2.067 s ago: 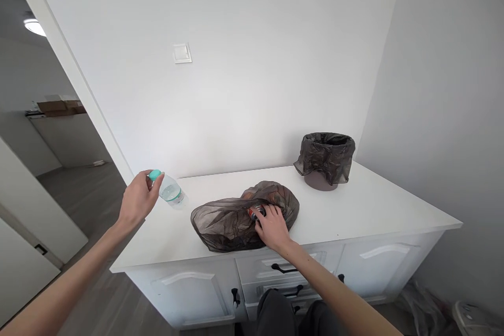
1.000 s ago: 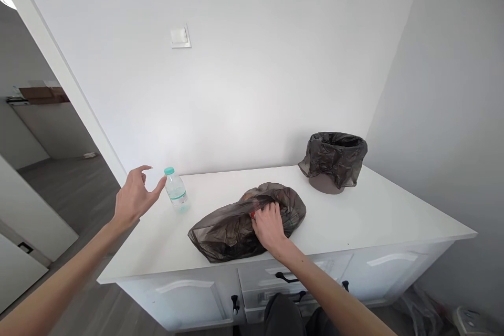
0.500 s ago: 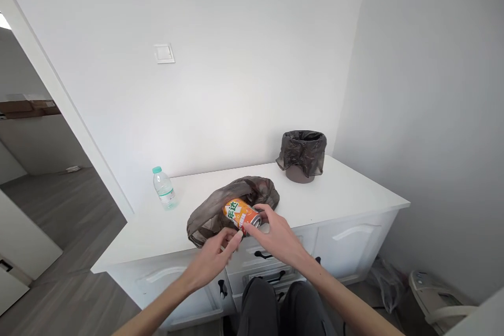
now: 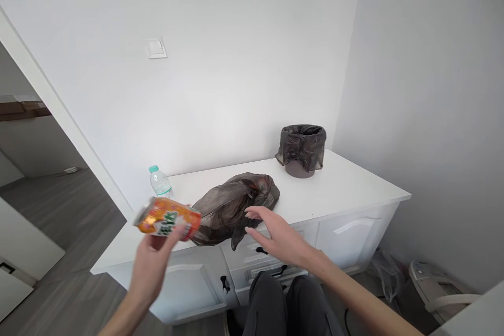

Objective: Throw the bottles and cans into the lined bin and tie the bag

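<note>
My left hand (image 4: 155,260) is wrapped round an orange drink can (image 4: 169,218), raised over the left front part of the white cabinet top (image 4: 334,194). The can lies sideways and is a little blurred. A crumpled dark plastic bag (image 4: 236,205) rests at the front edge of the top, and part of it hangs over the edge. Just right of the bag is my right hand (image 4: 271,233), its fingers apart and nothing between them. Behind the can stands a clear bottle (image 4: 160,182) with a teal cap.
Toward the back right of the cabinet top stands a small bin (image 4: 300,169) lined with a dark bag. A light switch (image 4: 156,48) is on the wall. On the floor at the right are a clear plastic bag (image 4: 388,275) and a beige appliance (image 4: 437,286).
The can has moved left, out of the dark bag's opening, and is now in my left hand. My right hand has let go of it. The bag's front edge has dropped over the cabinet edge.
</note>
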### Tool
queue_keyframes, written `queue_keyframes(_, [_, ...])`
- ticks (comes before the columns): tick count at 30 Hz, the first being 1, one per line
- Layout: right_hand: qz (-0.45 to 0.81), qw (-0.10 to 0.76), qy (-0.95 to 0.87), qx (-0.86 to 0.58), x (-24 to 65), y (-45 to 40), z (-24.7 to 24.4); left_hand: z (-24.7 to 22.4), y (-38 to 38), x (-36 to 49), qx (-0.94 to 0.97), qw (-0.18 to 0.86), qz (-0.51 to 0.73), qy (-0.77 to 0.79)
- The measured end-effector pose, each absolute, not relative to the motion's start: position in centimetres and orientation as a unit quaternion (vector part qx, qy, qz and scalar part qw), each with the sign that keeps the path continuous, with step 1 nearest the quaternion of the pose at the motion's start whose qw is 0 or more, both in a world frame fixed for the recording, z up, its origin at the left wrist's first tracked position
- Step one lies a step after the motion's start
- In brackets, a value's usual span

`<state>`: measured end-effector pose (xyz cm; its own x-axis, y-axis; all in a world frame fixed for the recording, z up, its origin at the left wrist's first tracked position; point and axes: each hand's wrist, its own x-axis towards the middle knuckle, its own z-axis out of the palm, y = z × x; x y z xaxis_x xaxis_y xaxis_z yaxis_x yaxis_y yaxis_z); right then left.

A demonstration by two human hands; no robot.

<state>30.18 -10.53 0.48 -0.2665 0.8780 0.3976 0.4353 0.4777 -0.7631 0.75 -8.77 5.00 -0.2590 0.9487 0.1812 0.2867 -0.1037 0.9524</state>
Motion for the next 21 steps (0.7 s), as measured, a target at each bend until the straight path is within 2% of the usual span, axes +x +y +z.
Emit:
queue_keyframes(3, [0.196, 0.361, -0.790, -0.455, 29.4, -7.1, -1.1, 4.9, -5.1, -4.4, 0.503, 0.191, 0.560, 0.630])
queue_keyframes(7, [0.128, 0.280, -0.834, -0.459, 27.6, -2.9, -2.5, 1.4, -0.2, -9.4, 0.523, 0.162, 0.483, 0.684])
queue_keyframes(11, [0.085, 0.233, -0.847, -0.471, 25.4, 0.4, -3.4, -2.3, 3.5, -12.0, 0.521, 0.119, 0.403, 0.743])
queue_keyframes(17, [-0.004, 0.269, -0.815, -0.513, 24.0, 5.2, -5.2, -4.3, 6.8, -13.5, 0.511, 0.129, 0.378, 0.761])
queue_keyframes(21, [-0.059, 0.241, -0.790, -0.561, 25.2, 7.9, -7.2, -4.8, 8.2, -13.8, 0.508, 0.131, 0.383, 0.760])
